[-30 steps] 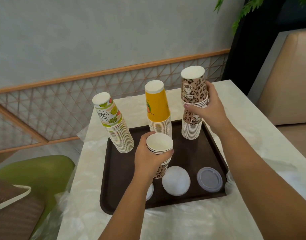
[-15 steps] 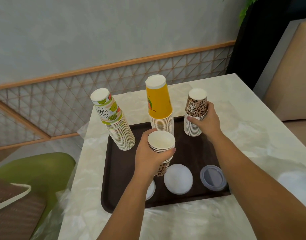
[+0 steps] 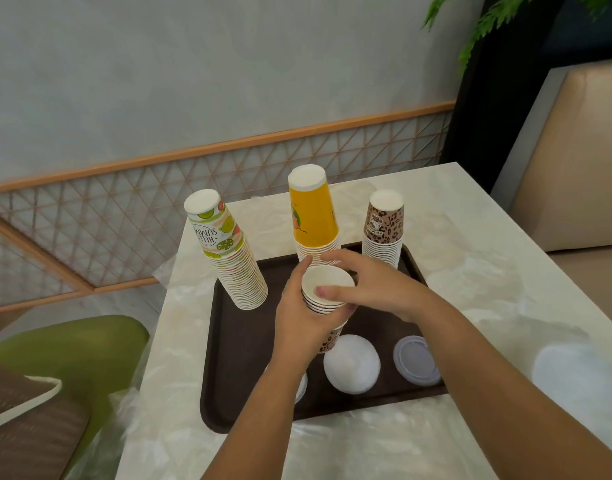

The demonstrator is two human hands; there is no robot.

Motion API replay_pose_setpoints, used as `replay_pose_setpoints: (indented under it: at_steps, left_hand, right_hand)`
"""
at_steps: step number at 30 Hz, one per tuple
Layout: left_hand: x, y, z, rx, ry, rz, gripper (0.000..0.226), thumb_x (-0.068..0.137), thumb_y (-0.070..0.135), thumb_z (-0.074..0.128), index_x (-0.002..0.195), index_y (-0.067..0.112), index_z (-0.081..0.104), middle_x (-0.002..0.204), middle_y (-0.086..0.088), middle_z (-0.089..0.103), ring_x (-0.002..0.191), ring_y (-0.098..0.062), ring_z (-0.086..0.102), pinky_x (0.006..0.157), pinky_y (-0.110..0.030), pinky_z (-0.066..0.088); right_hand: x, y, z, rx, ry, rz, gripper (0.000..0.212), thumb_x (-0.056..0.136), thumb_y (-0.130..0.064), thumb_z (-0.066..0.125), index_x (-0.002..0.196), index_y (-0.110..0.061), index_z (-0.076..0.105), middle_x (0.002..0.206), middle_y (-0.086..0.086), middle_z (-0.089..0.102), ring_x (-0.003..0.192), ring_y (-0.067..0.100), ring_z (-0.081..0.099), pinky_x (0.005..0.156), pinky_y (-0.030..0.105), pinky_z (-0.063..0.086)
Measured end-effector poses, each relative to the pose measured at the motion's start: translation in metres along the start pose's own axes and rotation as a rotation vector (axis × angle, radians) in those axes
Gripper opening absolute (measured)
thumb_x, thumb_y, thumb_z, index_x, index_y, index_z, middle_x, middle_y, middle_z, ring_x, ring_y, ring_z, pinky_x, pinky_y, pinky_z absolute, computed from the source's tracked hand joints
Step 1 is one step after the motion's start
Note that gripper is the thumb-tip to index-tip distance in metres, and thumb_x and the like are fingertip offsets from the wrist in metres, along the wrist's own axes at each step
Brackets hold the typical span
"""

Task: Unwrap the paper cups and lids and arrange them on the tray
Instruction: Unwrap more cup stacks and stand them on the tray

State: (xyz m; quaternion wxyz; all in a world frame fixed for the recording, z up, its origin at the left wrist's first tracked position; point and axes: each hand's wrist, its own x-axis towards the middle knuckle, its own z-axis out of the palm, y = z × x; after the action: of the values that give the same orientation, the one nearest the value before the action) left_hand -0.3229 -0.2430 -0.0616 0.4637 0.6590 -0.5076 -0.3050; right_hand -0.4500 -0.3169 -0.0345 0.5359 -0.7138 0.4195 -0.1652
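A dark brown tray (image 3: 249, 344) lies on the pale table. On it stand three upside-down cup stacks: a lime-print stack (image 3: 228, 254) at the back left, a yellow stack (image 3: 313, 216) in the middle, and a leopard-print stack (image 3: 384, 230) at the back right. My left hand (image 3: 301, 323) grips a short stack of leopard-print cups (image 3: 327, 289), mouth up, above the tray's middle. My right hand (image 3: 370, 285) pinches the rim of that stack's top cup. A white lid (image 3: 352, 368) and a translucent grey lid (image 3: 417, 360) lie at the tray's front; my left forearm partly hides another white lid (image 3: 300, 388).
Clear plastic wrap (image 3: 366, 441) lies crumpled over the table around the tray, with a whitish round shape (image 3: 571, 372) at the right. A green chair (image 3: 72, 355) stands to the left, a beige bench seat (image 3: 574, 161) to the right, a lattice wall panel behind.
My right hand let go of the leopard-print stack at the back right and moved left to the short stack that my left hand holds. The camera shifted slightly.
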Motion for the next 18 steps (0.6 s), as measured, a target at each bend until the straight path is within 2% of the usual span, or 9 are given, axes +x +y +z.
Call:
replay_pose_setpoints:
  at_steps: [2, 4, 6, 9, 12, 14, 15, 17, 18]
  left_hand:
    - [-0.001, 0.004, -0.001, 0.009, 0.000, 0.004, 0.093, 0.063, 0.029, 0.085, 0.142, 0.030, 0.036, 0.136, 0.010, 0.051, 0.121, -0.007, 0.050, 0.098, -0.029, 0.048]
    - [-0.003, 0.007, -0.003, -0.004, 0.000, 0.013, 0.094, 0.063, 0.030, 0.086, 0.143, 0.031, 0.035, 0.135, 0.015, 0.049, 0.117, -0.002, 0.048, 0.091, -0.014, 0.045]
    - [-0.005, 0.009, -0.005, -0.027, -0.005, 0.020, 0.094, 0.064, 0.029, 0.086, 0.142, 0.033, 0.034, 0.132, 0.017, 0.050, 0.113, 0.002, 0.048, 0.084, -0.007, 0.043]
    - [-0.006, 0.008, -0.006, -0.042, -0.047, 0.027, 0.099, 0.062, 0.027, 0.087, 0.141, 0.038, 0.028, 0.137, 0.015, 0.047, 0.120, -0.001, 0.046, 0.097, -0.019, 0.043]
    - [-0.006, 0.000, -0.008, -0.012, -0.146, 0.019, 0.111, 0.056, 0.026, 0.091, 0.142, 0.038, 0.022, 0.142, 0.013, 0.040, 0.128, -0.004, 0.041, 0.105, -0.028, 0.041]
    - [-0.008, -0.006, -0.009, -0.011, -0.179, 0.018, 0.106, 0.057, 0.022, 0.090, 0.140, 0.036, 0.026, 0.137, 0.014, 0.045, 0.126, -0.005, 0.045, 0.100, -0.025, 0.045]
    - [-0.009, -0.007, -0.009, -0.019, -0.172, 0.010, 0.098, 0.059, 0.020, 0.089, 0.137, 0.036, 0.031, 0.130, 0.016, 0.050, 0.119, -0.002, 0.050, 0.092, -0.020, 0.050]
    - [-0.011, -0.006, -0.010, -0.042, -0.144, -0.014, 0.083, 0.064, 0.016, 0.086, 0.128, 0.036, 0.038, 0.115, 0.019, 0.057, 0.100, 0.006, 0.058, 0.070, -0.011, 0.053]
    - [-0.012, -0.006, -0.010, -0.049, -0.135, -0.024, 0.079, 0.065, 0.015, 0.085, 0.126, 0.036, 0.040, 0.110, 0.018, 0.058, 0.094, 0.008, 0.059, 0.064, -0.010, 0.052]
  right_hand:
    - [0.001, 0.001, 0.000, -0.048, 0.048, -0.042, 0.063, 0.071, -0.039, 0.079, 0.128, -0.031, 0.053, 0.121, -0.011, 0.060, 0.110, 0.009, 0.057, 0.094, 0.036, 0.052]
    - [0.003, 0.001, -0.002, -0.082, 0.073, -0.072, 0.058, 0.072, -0.033, 0.079, 0.126, -0.029, 0.057, 0.118, -0.010, 0.063, 0.108, 0.010, 0.059, 0.092, 0.038, 0.053]
    - [0.004, 0.002, -0.003, -0.090, 0.071, -0.101, 0.049, 0.077, -0.026, 0.075, 0.124, -0.027, 0.059, 0.117, -0.008, 0.065, 0.108, 0.013, 0.060, 0.091, 0.039, 0.053]
    - [0.005, 0.001, -0.005, -0.093, 0.110, -0.116, 0.037, 0.086, -0.007, 0.062, 0.122, -0.020, 0.063, 0.116, -0.002, 0.066, 0.106, 0.015, 0.062, 0.088, 0.038, 0.055]
    - [0.002, -0.002, -0.007, -0.101, 0.141, -0.105, 0.039, 0.088, 0.002, 0.054, 0.120, -0.018, 0.065, 0.116, -0.001, 0.067, 0.104, 0.016, 0.062, 0.080, 0.032, 0.058]
    - [0.001, -0.003, -0.009, -0.094, 0.135, -0.108, 0.039, 0.090, 0.001, 0.052, 0.121, -0.019, 0.064, 0.118, -0.001, 0.065, 0.107, 0.017, 0.060, 0.079, 0.031, 0.058]
    - [0.000, -0.005, -0.009, -0.081, 0.123, -0.109, 0.037, 0.092, -0.003, 0.053, 0.123, -0.019, 0.062, 0.120, -0.002, 0.064, 0.108, 0.017, 0.060, 0.080, 0.032, 0.058]
    - [-0.003, -0.010, -0.010, -0.062, 0.080, -0.106, 0.036, 0.093, -0.023, 0.057, 0.129, -0.023, 0.056, 0.127, -0.004, 0.059, 0.112, 0.015, 0.058, 0.086, 0.035, 0.056]
    - [-0.005, -0.013, -0.010, -0.093, 0.060, -0.101, 0.045, 0.089, -0.035, 0.061, 0.133, -0.026, 0.052, 0.131, -0.006, 0.056, 0.115, 0.014, 0.056, 0.091, 0.036, 0.053]
